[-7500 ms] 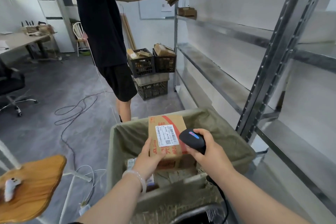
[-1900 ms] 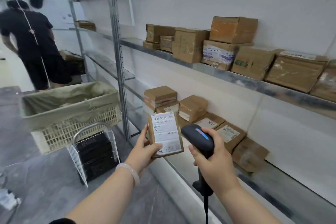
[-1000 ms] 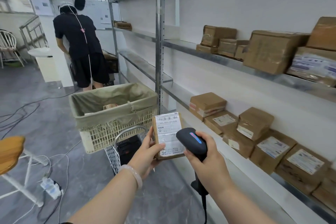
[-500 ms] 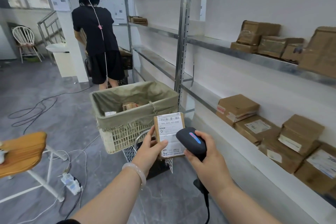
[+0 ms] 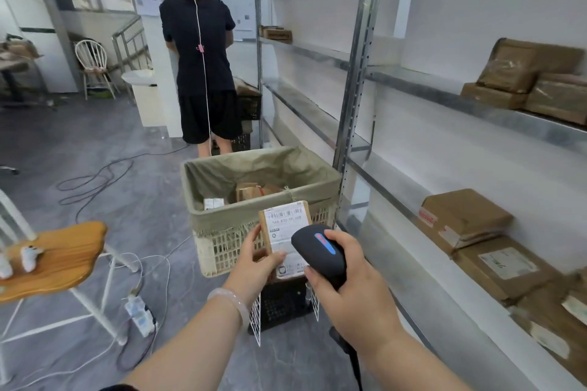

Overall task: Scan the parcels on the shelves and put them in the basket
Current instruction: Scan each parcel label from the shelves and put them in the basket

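Ahead now sits the basket (image 5: 263,200), swung into view since I turned from the shelves (image 5: 444,86). My left hand (image 5: 259,260) grips the parcel (image 5: 286,238), my right hand (image 5: 346,282) clasps the scanner (image 5: 319,251); dropping it in looks next.

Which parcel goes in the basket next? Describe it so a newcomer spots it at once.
Start at the cloth-lined basket beside the metal shelving. Just in front of it, the left hand holds up a small brown parcel, next to the black scanner in the right hand. It alone is held, white label facing the camera.
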`<state>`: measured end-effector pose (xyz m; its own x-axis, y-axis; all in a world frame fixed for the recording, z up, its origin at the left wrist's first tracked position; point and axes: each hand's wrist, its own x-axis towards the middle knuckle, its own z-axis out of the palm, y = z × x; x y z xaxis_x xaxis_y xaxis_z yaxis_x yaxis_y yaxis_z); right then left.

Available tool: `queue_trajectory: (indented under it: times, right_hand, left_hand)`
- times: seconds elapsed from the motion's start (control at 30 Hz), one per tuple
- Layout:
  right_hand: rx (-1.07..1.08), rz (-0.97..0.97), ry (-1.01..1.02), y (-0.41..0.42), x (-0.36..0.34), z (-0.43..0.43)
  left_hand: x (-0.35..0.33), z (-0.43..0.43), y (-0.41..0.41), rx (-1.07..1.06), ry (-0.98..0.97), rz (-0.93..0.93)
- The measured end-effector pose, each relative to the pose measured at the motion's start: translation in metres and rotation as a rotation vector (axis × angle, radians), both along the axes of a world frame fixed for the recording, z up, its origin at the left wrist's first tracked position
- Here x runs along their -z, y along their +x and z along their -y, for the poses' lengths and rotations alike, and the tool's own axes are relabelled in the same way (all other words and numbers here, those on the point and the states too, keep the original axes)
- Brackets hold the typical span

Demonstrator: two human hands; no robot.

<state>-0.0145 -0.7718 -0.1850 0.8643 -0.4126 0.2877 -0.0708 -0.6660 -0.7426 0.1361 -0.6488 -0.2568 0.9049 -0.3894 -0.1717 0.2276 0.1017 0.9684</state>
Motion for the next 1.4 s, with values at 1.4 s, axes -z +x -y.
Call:
queue_trajectory:
  times: [1.4]
  right_hand:
    - [-0.202, -0.237, 0.176, 0.408, 0.047, 0.083]
  left_hand:
    - [0.030, 0.031, 0.336, -0.184, 0.190, -0.216]
